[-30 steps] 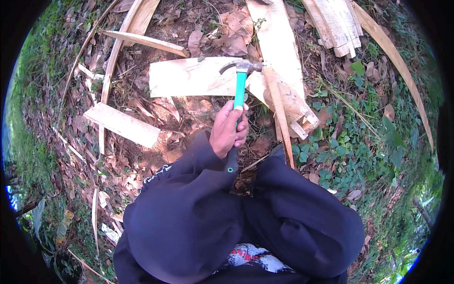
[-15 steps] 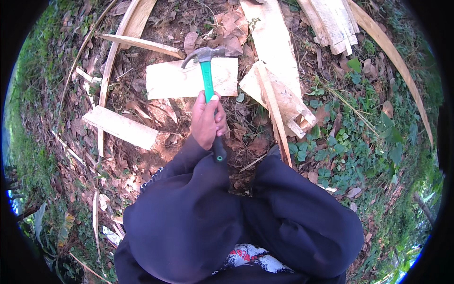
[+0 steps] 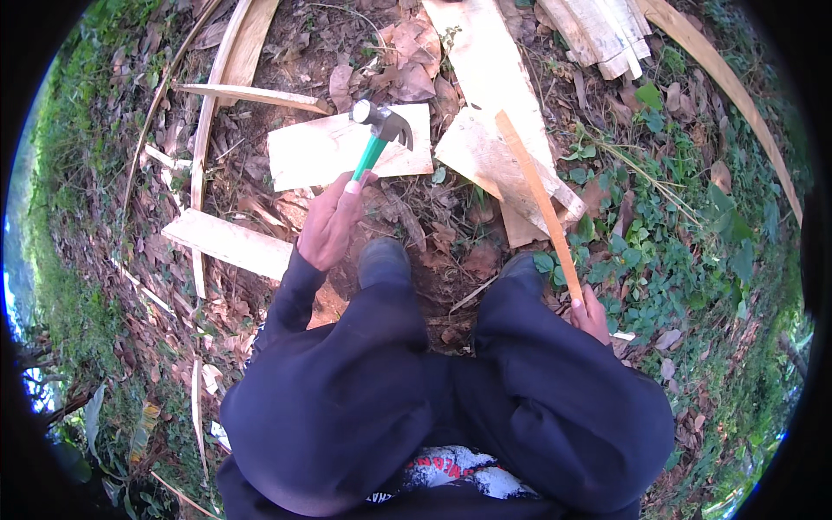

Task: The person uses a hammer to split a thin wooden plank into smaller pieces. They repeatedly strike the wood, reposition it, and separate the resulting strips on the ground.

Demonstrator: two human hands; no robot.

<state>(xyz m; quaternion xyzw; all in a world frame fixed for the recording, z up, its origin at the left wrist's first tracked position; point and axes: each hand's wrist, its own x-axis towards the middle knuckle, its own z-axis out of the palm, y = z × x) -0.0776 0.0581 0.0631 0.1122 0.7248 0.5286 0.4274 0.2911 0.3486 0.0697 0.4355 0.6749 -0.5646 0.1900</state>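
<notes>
My left hand [image 3: 329,222] is closed round the handle of a claw hammer [image 3: 370,158] with a green grip. Its metal head is raised above a short pale board [image 3: 303,156] lying on the ground, the claw pointing right. Over at the right, my right hand [image 3: 593,317] grips the near end of a narrow wooden strip [image 3: 539,195]. The strip slants away from me to the left, passing over a short wide board [image 3: 485,152] that overlaps a long plank [image 3: 490,61].
A short board [image 3: 227,244] lies at left across a long thin strip [image 3: 201,165]. Stacked planks [image 3: 602,35] sit at the far right beside a curving slat [image 3: 737,95]. Dry leaves and green plants [image 3: 659,260] cover the ground around my boots [image 3: 384,263].
The hammer has turned over, its claw swinging from left to right, and my left hand has moved left. My right hand has come into view, holding the wooden strip.
</notes>
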